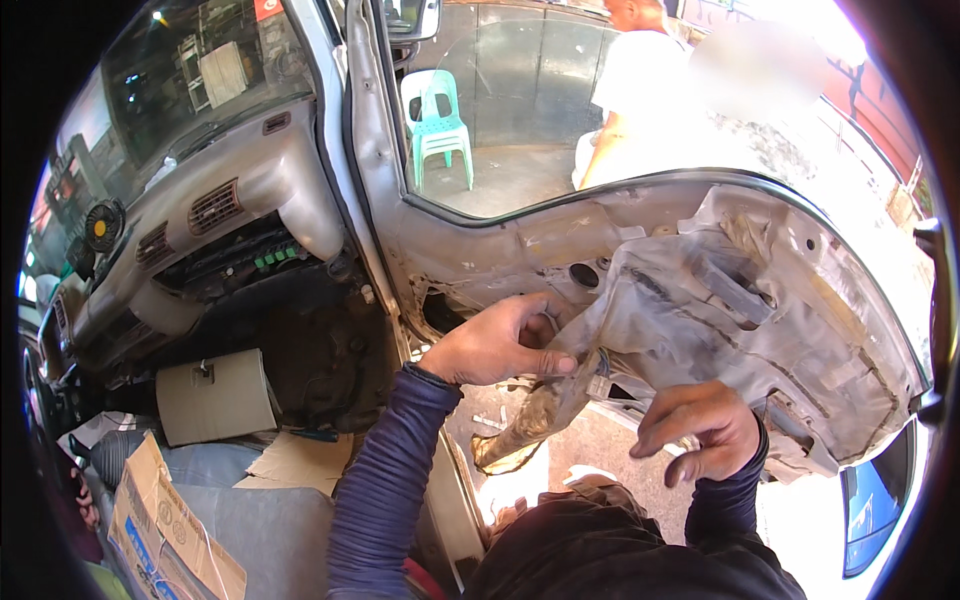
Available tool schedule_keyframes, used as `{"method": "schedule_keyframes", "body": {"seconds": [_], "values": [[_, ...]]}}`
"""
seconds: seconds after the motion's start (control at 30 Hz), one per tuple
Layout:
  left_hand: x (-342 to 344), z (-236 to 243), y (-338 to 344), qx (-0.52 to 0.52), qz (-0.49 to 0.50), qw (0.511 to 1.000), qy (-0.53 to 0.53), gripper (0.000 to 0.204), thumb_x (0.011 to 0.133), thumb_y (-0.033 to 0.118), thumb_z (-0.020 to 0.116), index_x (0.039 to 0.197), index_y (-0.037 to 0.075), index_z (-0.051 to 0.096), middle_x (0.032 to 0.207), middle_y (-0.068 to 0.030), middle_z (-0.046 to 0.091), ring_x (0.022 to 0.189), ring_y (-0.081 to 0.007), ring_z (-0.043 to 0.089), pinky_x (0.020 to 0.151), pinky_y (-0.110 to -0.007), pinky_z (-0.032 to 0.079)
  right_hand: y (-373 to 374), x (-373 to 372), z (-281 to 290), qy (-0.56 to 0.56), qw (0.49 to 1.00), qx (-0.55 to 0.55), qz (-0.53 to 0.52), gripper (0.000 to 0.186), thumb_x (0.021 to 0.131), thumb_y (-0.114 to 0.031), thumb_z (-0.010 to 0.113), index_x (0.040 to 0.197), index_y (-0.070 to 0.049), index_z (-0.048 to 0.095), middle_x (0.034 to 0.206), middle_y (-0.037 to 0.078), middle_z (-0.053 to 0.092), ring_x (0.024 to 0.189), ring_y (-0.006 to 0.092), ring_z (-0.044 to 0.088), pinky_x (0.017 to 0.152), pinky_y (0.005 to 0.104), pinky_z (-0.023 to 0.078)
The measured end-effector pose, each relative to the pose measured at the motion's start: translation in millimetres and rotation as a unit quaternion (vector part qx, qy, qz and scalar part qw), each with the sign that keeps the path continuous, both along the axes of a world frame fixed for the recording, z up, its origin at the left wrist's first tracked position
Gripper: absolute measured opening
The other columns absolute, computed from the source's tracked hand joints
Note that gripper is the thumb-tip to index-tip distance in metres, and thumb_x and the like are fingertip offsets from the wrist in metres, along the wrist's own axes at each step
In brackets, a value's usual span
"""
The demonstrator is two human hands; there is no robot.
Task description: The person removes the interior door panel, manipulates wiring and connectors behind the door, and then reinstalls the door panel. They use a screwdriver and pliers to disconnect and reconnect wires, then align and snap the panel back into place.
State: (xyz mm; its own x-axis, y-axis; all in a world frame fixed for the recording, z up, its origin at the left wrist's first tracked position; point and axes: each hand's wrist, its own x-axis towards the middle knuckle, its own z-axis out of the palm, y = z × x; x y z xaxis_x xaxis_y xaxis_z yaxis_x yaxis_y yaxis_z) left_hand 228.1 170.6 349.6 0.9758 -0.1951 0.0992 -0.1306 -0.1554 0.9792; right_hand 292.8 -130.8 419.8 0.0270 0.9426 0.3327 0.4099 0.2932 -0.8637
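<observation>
Sheeting edge [598,325] is in left hand [500,345], right hand [703,428] apart.

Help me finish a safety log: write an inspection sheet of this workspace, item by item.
Surface: door panel, bare metal showing, with openings.
Job's things: stained plastic sheet, partly loose from the door panel.
Clutter: cardboard box and flat cardboard on the grey seat.
Hands: left hand pinches the plastic sheet; right hand has parted fingers, nothing clearly held.
Cables: any inside the open dashboard too dark to tell.
Surroundings: green chair and person in white beyond the door.
</observation>
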Motion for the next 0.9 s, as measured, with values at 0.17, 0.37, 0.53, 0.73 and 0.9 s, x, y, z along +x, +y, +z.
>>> {"method": "schedule_keyframes", "body": {"seconds": [0.17, 0.37, 0.53, 0.73, 0.9], "values": [[0.8, 4.8, 10.5, 0.052, 0.106, 0.992, -0.035, 0.024, 0.087, 0.008, 0.078, 0.106, -0.001, 0.066, 0.092, -0.0012, 0.069, 0.082, -0.008, 0.063, 0.075, -0.026, 0.052, -6.6, -7.5, -4.4, 0.019, 0.982, 0.012, -0.189, 0.026, 0.087, -0.019, 0.08, 0.101, 0.002, 0.075, 0.083, 0.011, 0.071, 0.074, 0.0188, 0.066, 0.065, 0.031, 0.048], [6.6, 2.1, 19.8, -0.04, 0.082, 0.993, -0.081, 0.016, 0.093, 0.005, 0.071, 0.106, 0.001, 0.062, 0.101, 0.0018, 0.065, 0.096, -0.0055, 0.058, 0.089, -0.025, 0.047, 18.9, -22.0, -20.6, -0.144, 0.92, 0.007, -0.363, 0.03, 0.083, -0.013, 0.08, 0.11, -0.003, 0.072, 0.093, 0.011, 0.069, 0.072, 0.0192, 0.065, 0.065, 0.0323, 0.05], [11.1, -2.2, 14.3, -0.174, 0.032, 0.983, -0.041, 0.021, 0.095, 0.009, 0.069, 0.112, 0.001, 0.06, 0.107, 0.0006, 0.065, 0.099, -0.0077, 0.059, 0.091, -0.026, 0.048, 59.8, -40.0, -50.1, -0.42, 0.774, 0.049, -0.471, 0.053, 0.072, -0.015, 0.083, 0.123, -0.014, 0.069, 0.111, 0.012, 0.061, 0.086, 0.0286, 0.062, 0.077, 0.0408, 0.052], [0.8, 4.1, 0.5, -0.175, 0.035, 0.982, -0.062, 0.035, 0.094, 0.013, 0.073, 0.122, -0.002, 0.06, 0.114, -0.0039, 0.068, 0.102, -0.0099, 0.061, 0.092, -0.026, 0.048, 69.3, -29.7, -61.5, -0.444, 0.762, 0.107, -0.459, 0.047, 0.065, -0.006, 0.081, 0.11, -0.011, 0.072, 0.106, 0.008, 0.063, 0.088, 0.0282, 0.061, 0.074, 0.0399, 0.049], [3.2, 11.5, -4.6, 0.01, 0.135, 0.983, -0.121, 0.035, 0.09, 0.018, 0.078, 0.115, -0.004, 0.068, 0.103, -0.0053, 0.073, 0.095, -0.0112, 0.064, 0.086, -0.028, 0.051, 51.5, -25.3, -63.4, -0.445, 0.759, 0.125, -0.458, 0.043, 0.066, -0.003, 0.078, 0.108, -0.011, 0.073, 0.104, 0.007, 0.065, 0.084, 0.0268, 0.059, 0.073, 0.0388, 0.047]]}}
